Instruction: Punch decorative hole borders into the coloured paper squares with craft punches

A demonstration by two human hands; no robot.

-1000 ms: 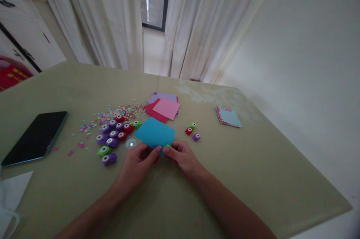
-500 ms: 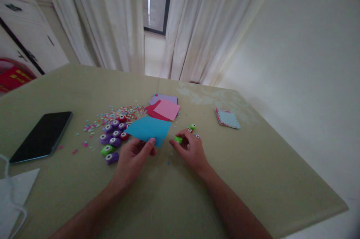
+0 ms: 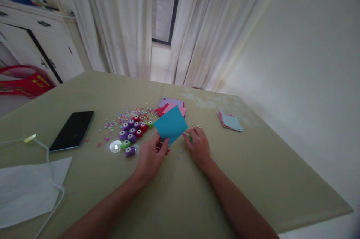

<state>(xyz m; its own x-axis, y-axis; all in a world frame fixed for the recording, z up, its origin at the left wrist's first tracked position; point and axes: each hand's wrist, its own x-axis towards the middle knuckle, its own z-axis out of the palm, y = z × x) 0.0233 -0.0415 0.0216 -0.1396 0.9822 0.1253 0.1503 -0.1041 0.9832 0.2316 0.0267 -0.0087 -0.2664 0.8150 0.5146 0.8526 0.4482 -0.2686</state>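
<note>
My left hand [image 3: 153, 154] pinches a square of blue paper [image 3: 171, 124] by its near corner, holding it tilted above the table. Just right of the sheet, my right hand [image 3: 198, 147] closes around a small green craft punch [image 3: 190, 138], mostly hidden by the fingers. The punch is close to the paper's right edge; whether it touches the sheet I cannot tell. Left of my left hand stand several small punches with round white tops: purple ones [image 3: 131, 138], red ones [image 3: 139, 133] and a green one [image 3: 125, 144]. Another green punch [image 3: 199, 126] shows partly behind my right hand.
Confetti [image 3: 135, 113] lies scattered behind the punches. Pink paper [image 3: 180, 108] and lilac paper [image 3: 171, 101] are stacked beyond the blue sheet. A stack of edge-punched cards [image 3: 231, 122] sits right. At left are a black tablet [image 3: 73, 130], white sheet [image 3: 30, 186] and cable [image 3: 48, 156].
The blue paper has turned and lifted, one corner now pointing away from me. My right hand with the green punch has come closer to its edge. The whole view has shifted leftward.
</note>
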